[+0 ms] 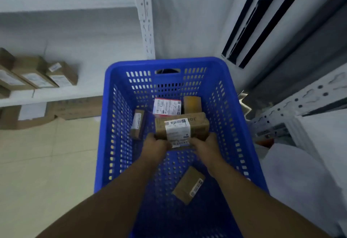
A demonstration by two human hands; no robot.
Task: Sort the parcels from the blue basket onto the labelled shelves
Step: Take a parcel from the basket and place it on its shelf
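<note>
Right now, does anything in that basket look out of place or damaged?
Nothing looks damaged. Parcels in the blue basket lie at mixed angles: one small box tilts by its left wall, a skewed box lies nearest the person. The left hand and right hand grip a long box.

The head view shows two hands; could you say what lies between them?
Head view: a long brown labelled cardboard parcel, gripped by left hand and right hand.

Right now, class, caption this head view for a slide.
Left hand and right hand grip a labelled parcel in the blue basket.
</note>
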